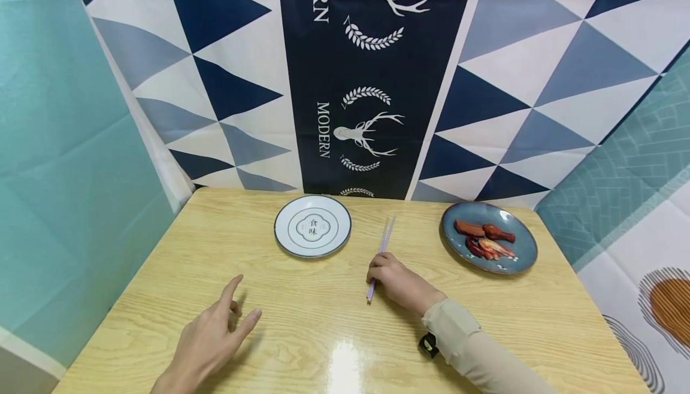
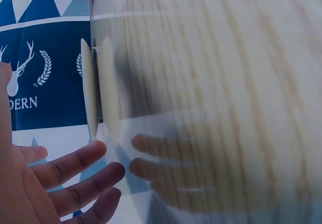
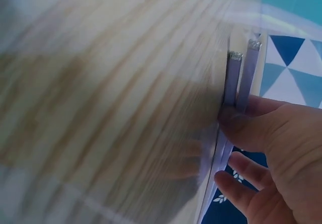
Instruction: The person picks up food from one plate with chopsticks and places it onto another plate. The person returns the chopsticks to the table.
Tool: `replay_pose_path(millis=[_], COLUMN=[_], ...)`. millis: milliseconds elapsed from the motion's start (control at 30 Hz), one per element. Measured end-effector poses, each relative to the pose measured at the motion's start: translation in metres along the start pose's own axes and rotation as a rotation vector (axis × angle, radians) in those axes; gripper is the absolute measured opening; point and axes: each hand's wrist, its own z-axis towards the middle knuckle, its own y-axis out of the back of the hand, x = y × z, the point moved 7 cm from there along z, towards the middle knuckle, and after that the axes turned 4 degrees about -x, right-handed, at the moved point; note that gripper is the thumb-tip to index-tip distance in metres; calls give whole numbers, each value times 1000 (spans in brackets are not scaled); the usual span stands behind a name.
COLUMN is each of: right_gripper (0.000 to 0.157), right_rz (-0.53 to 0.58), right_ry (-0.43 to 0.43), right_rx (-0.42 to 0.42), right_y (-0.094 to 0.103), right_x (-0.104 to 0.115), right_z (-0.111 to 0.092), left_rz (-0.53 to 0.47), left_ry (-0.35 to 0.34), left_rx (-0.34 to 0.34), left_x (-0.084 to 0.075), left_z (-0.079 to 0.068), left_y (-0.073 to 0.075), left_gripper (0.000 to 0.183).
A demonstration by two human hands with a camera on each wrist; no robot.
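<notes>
A pair of light purple chopsticks point(image 1: 384, 237) lies low over the table, tips pointing toward the back wall. My right hand point(image 1: 398, 280) pinches them between thumb and fingers near their thick ends. In the right wrist view the silver-capped ends of the chopsticks point(image 3: 245, 75) stick out past the thumb, close to the tabletop. My left hand point(image 1: 210, 334) hovers over the table's left front with fingers loosely spread, holding nothing. In the left wrist view its fingers point(image 2: 75, 166) are apart, and their reflection shows on the glossy surface.
A white plate point(image 1: 280, 226) with a dark rim and printed characters stands at the back middle. At the back right is a blue plate point(image 1: 458, 250) bearing drumsticks and other reddish food point(image 1: 487, 247). A patterned cloth wall point(image 1: 356, 70) rises behind the wooden table point(image 1: 302, 316).
</notes>
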Motion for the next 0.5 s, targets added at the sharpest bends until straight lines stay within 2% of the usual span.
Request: replay_pose_path(millis=[200,367,500], right_gripper=[18,19,21], right_rz=[-8,29,60], right_ry=[66,138,162], right_rx=[-46,-110,-148], right_y=[2,6,11], right_x=[1,6,10], right_z=[-3,-4,-3], left_rz=[-11,-26,-51], left_ry=[-5,0,13], left_rx=[1,12,31], left_x=[-1,-3,-4], left_z=[-1,-1,0], left_y=[-2,-1,0], left_gripper=[72,66,57])
